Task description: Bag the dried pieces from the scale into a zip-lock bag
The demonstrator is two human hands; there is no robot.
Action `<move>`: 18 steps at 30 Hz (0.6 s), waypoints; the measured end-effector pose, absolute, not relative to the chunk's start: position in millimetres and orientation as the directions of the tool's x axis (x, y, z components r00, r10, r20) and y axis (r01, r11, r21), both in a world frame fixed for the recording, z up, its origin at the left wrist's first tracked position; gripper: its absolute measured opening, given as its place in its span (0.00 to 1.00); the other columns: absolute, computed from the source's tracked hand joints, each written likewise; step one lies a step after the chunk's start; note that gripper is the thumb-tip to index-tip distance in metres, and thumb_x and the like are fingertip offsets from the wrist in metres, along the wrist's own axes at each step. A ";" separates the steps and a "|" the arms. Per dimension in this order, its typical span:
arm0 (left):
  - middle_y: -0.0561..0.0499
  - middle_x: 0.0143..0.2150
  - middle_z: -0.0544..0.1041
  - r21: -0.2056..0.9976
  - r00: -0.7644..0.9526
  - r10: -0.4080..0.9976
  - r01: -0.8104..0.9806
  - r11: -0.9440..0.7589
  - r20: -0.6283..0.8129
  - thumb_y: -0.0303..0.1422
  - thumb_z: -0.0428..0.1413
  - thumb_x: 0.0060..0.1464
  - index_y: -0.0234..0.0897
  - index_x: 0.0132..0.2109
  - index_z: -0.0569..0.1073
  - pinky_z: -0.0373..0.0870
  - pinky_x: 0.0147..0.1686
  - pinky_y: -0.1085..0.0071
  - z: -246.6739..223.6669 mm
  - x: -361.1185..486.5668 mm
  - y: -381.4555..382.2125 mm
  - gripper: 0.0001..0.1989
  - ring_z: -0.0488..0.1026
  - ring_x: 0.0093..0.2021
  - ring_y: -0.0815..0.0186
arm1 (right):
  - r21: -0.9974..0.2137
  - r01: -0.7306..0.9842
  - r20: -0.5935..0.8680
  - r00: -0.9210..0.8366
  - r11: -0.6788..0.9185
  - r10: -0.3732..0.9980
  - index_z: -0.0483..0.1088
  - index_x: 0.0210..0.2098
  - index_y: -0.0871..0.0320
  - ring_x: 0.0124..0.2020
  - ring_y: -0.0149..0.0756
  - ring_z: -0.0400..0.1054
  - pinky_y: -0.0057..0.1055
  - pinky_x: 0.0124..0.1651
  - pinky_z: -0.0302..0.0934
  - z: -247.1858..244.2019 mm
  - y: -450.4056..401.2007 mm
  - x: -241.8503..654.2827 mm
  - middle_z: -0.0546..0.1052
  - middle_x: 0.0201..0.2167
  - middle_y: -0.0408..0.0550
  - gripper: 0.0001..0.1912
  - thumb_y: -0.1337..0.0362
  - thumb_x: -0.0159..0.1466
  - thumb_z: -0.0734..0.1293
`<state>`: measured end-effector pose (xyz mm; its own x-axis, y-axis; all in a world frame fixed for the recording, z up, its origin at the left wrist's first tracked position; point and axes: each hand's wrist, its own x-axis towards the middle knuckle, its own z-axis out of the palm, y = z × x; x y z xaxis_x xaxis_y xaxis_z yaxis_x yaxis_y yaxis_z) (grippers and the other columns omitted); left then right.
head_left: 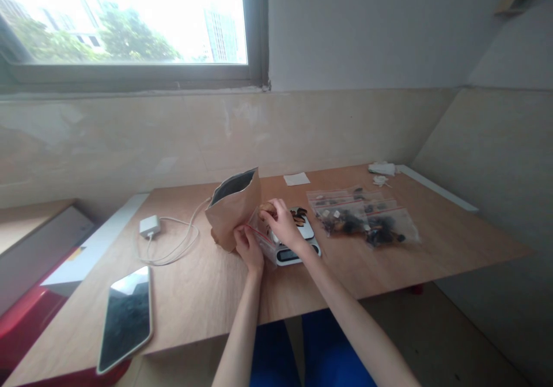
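Observation:
A brown kraft paper bag (233, 211) with a dark foil lining stands open on the wooden table (207, 295). My left hand (248, 247) is right next to its lower edge and pinches a clear zip bag (262, 238) with red seal lines. My right hand (281, 223) is over a white digital kitchen scale (298, 251) and holds a brown dried piece (268, 207) in its fingers. Dark dried pieces (298, 215) lie on the scale's top, partly behind my right hand. Several clear zip bags (363, 217) of dark dried pieces lie to the right.
A smartphone (125, 318) lies near the front left of the table. Behind it sits a white charger (149, 226) with its cable. A white paper square (296, 179) and white scraps (382, 169) lie at the back, below a tiled wall and a window.

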<state>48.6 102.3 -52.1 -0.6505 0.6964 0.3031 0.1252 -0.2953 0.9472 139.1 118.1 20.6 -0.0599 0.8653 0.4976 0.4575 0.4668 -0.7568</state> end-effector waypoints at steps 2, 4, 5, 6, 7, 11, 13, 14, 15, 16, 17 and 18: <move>0.55 0.26 0.67 0.948 -0.652 0.697 0.117 -0.296 0.298 0.41 0.46 0.53 0.38 0.32 0.63 0.61 0.32 0.71 -53.2 48.6 103.0 0.11 0.66 0.27 0.68 | -0.745 0.466 0.466 -0.150 0.478 0.872 0.65 0.36 0.58 0.40 0.34 0.65 0.33 0.46 0.61 21.1 111.1 141.0 0.67 0.37 0.47 0.04 0.68 0.60 0.62; 0.55 0.25 0.66 0.949 -0.658 0.695 0.104 -0.298 0.290 0.41 0.46 0.54 0.38 0.32 0.63 0.60 0.31 0.71 -54.4 48.7 103.6 0.11 0.65 0.27 0.68 | -0.740 0.464 0.444 -0.207 0.487 0.872 0.66 0.35 0.58 0.38 0.33 0.66 0.31 0.44 0.61 22.1 104.6 144.5 0.67 0.36 0.47 0.04 0.67 0.61 0.61; 0.56 0.25 0.66 0.950 -0.661 0.694 0.096 -0.298 0.285 0.40 0.45 0.54 0.38 0.31 0.62 0.60 0.30 0.72 -55.0 48.8 103.9 0.11 0.65 0.26 0.69 | -0.741 0.458 0.442 -0.219 0.491 0.870 0.67 0.35 0.58 0.37 0.32 0.66 0.30 0.43 0.62 22.8 102.1 146.5 0.68 0.36 0.47 0.05 0.66 0.62 0.60; 0.56 0.24 0.65 0.950 -0.665 0.693 0.088 -0.299 0.279 0.40 0.45 0.54 0.38 0.31 0.62 0.60 0.30 0.72 -55.5 48.9 104.1 0.11 0.64 0.26 0.69 | -0.740 0.452 0.448 -0.221 0.499 0.866 0.67 0.36 0.58 0.37 0.32 0.66 0.30 0.42 0.62 23.5 100.3 148.6 0.69 0.36 0.47 0.06 0.65 0.63 0.59; 0.56 0.24 0.64 0.951 -0.668 0.692 0.079 -0.300 0.273 0.40 0.45 0.54 0.38 0.30 0.62 0.60 0.30 0.72 -55.9 49.0 104.2 0.11 0.64 0.25 0.69 | -0.736 0.446 0.464 -0.216 0.510 0.859 0.67 0.36 0.58 0.37 0.32 0.66 0.30 0.41 0.62 24.1 99.3 150.9 0.69 0.36 0.47 0.07 0.64 0.64 0.58; 0.57 0.22 0.63 0.951 -0.676 0.692 0.045 -0.306 0.255 0.40 0.45 0.54 0.38 0.29 0.61 0.59 0.28 0.73 -55.7 49.8 103.6 0.11 0.63 0.24 0.70 | -0.718 0.437 0.546 -0.127 0.541 0.828 0.67 0.36 0.58 0.40 0.34 0.67 0.31 0.44 0.61 21.6 104.4 164.7 0.72 0.36 0.47 0.11 0.64 0.65 0.55; 0.57 0.22 0.63 0.950 -0.676 0.695 0.026 -0.310 0.246 0.40 0.45 0.54 0.38 0.29 0.60 0.59 0.27 0.73 -54.8 50.3 103.0 0.11 0.63 0.23 0.71 | -0.699 0.487 0.570 -0.061 0.523 0.819 0.67 0.36 0.58 0.41 0.34 0.67 0.31 0.45 0.62 15.0 111.3 176.1 0.71 0.37 0.49 0.11 0.66 0.65 0.54; 0.58 0.22 0.63 0.950 -0.675 0.698 0.016 -0.312 0.241 0.40 0.45 0.54 0.38 0.29 0.60 0.59 0.27 0.73 -54.4 50.6 102.8 0.11 0.63 0.23 0.71 | -0.682 0.529 0.576 -0.037 0.505 0.817 0.68 0.37 0.58 0.42 0.35 0.66 0.32 0.46 0.62 10.2 115.5 182.8 0.71 0.38 0.50 0.11 0.67 0.64 0.54; 0.58 0.21 0.63 0.949 -0.673 0.701 0.006 -0.314 0.236 0.40 0.45 0.54 0.38 0.29 0.60 0.60 0.26 0.73 -54.2 50.8 102.7 0.11 0.63 0.22 0.71 | -0.653 0.584 0.577 -0.030 0.482 0.816 0.68 0.38 0.58 0.44 0.36 0.66 0.33 0.48 0.61 4.4 119.7 189.9 0.71 0.39 0.51 0.11 0.68 0.63 0.55; 0.58 0.21 0.63 0.949 -0.670 0.705 -0.003 -0.316 0.233 0.40 0.45 0.54 0.38 0.29 0.60 0.60 0.26 0.73 -54.1 51.0 102.8 0.11 0.64 0.22 0.71 | -0.619 0.640 0.568 -0.036 0.456 0.822 0.68 0.39 0.59 0.47 0.37 0.64 0.35 0.51 0.59 -2.1 124.0 197.1 0.70 0.41 0.52 0.11 0.69 0.62 0.56; 0.58 0.21 0.63 0.948 -0.667 0.708 -0.012 -0.319 0.230 0.41 0.45 0.54 0.38 0.29 0.60 0.60 0.25 0.73 -54.3 51.1 103.0 0.11 0.64 0.22 0.71 | -0.584 0.692 0.545 -0.053 0.425 0.836 0.68 0.41 0.59 0.49 0.38 0.63 0.37 0.53 0.56 -9.0 127.9 204.0 0.69 0.44 0.53 0.11 0.69 0.62 0.57; 0.58 0.21 0.63 0.947 -0.664 0.712 -0.020 -0.321 0.227 0.41 0.45 0.54 0.38 0.29 0.60 0.60 0.25 0.73 -54.6 51.1 103.4 0.11 0.64 0.21 0.71 | -0.544 0.737 0.509 -0.091 0.401 0.856 0.67 0.44 0.59 0.52 0.39 0.61 0.38 0.55 0.54 -16.0 131.5 210.3 0.68 0.47 0.53 0.12 0.68 0.61 0.58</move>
